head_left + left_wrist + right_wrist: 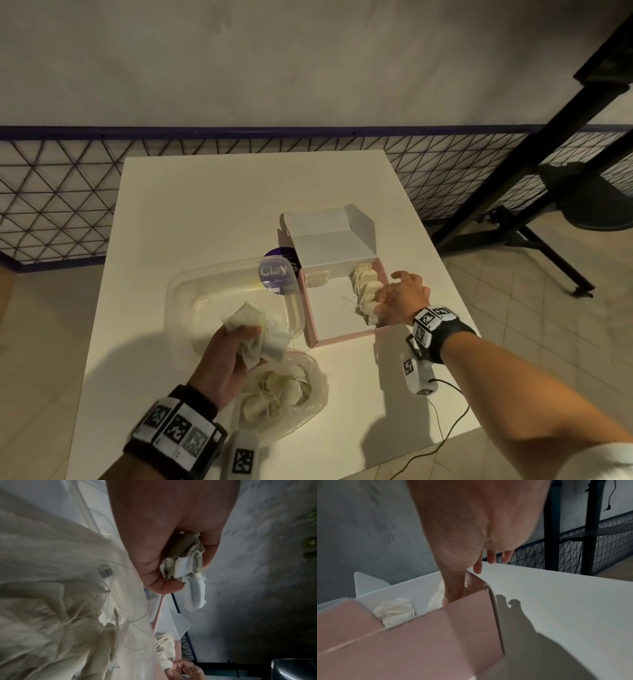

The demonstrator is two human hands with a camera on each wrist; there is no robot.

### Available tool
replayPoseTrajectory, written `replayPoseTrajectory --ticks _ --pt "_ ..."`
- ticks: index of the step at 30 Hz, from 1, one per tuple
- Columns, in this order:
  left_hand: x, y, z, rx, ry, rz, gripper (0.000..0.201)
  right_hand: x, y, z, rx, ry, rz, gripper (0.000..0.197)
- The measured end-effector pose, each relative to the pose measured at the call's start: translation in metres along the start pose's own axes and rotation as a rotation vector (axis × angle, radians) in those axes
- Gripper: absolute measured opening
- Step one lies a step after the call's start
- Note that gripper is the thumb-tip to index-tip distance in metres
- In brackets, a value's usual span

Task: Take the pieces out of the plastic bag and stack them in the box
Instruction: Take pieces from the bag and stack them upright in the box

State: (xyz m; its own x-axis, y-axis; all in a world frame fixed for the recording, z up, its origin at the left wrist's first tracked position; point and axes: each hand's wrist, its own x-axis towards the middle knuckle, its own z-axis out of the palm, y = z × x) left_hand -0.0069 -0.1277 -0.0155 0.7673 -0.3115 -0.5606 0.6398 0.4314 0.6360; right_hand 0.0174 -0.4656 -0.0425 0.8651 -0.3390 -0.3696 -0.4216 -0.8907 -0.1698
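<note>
The table (212, 205) is carrying everything. The pink box (342, 339) is lying open, lid tipped back, so pieces can go in from above. The tub (191, 291) is standing beside it. The bag (308, 404) is sagging open nearby, more pieces inside. The left hand (226, 363) is clutching a bunch of pieces (250, 325), likely as the next supply. The right hand (400, 298), thumb and fingers pinching, is setting a piece onto the row (364, 284) along the box's right wall.
</note>
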Motion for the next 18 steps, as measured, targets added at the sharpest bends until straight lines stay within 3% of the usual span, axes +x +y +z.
replayPoseTrajectory --ticks 4,7,9,11,12,15,18 --pt "0.004 -0.002 -0.001 -0.002 0.022 0.003 0.020 -0.001 -0.002 0.002 -0.153 0.109 -0.032 0.039" --pt "0.004 -0.002 -0.002 -0.027 0.040 -0.003 0.017 -0.006 -0.005 0.005 -0.238 0.228 -0.145 0.044" --pt "0.005 -0.002 -0.004 -0.047 0.017 -0.012 0.009 -0.011 -0.009 0.010 -0.274 0.194 -0.256 0.046" --pt "0.007 -0.002 -0.007 -0.042 -0.011 -0.018 0.037 -0.014 -0.013 0.014 -0.312 0.138 -0.312 0.040" --pt "0.007 -0.002 -0.008 -0.035 -0.013 -0.017 0.038 -0.014 -0.015 0.015 -0.338 0.104 -0.315 0.037" --pt "0.005 -0.003 -0.006 -0.048 -0.003 0.019 0.010 -0.012 -0.020 0.013 -0.357 -0.021 -0.353 0.031" --pt "0.003 -0.002 -0.004 -0.023 0.011 0.018 0.013 -0.013 -0.025 0.008 -0.331 -0.133 -0.370 0.022"
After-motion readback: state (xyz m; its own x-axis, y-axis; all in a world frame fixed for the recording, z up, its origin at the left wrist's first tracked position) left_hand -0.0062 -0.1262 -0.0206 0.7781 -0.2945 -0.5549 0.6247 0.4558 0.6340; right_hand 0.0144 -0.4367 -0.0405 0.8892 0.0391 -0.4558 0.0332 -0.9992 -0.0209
